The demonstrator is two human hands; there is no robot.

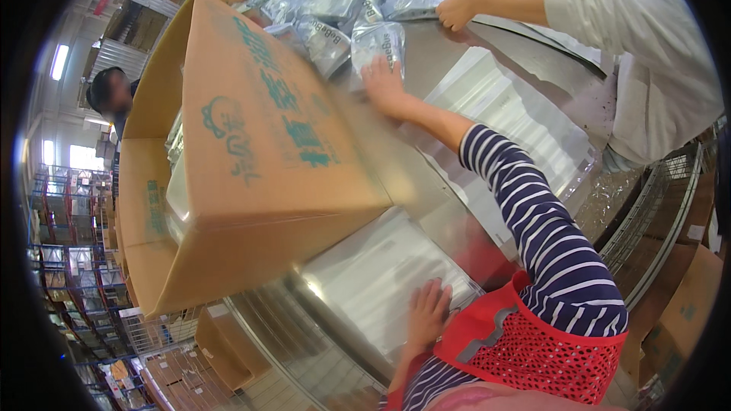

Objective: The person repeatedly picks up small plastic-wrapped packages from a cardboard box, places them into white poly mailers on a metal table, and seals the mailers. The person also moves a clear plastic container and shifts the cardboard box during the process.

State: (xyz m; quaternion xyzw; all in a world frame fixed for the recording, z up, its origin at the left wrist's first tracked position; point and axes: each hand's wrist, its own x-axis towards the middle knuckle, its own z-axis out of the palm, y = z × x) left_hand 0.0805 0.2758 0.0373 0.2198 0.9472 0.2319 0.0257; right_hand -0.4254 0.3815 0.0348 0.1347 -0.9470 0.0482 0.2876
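Observation:
My right hand (386,87) reaches forward and lies over the near end of a silver plastic package (379,40) marked BeBeBus. Its fingers touch the package's top; the thumb is hard to make out. Close to my body, my left hand (427,311) rests with fingers apart on a stack of flat silvery plastic bags (382,268). Several more silver packages (328,1) lie heaped at the far side of the metal table (394,151). Left of my hands stands a large cardboard box (268,142), its open side to the left and plastic-wrapped contents (178,205) partly visible inside.
Another pile of flat bags (508,120) lies on the right. A co-worker's hand (457,9) in a grey sleeve touches a package; more bags (531,5) lie beyond. Other people are at the far left. Wire carts (668,222) and cartons (228,342) flank the table.

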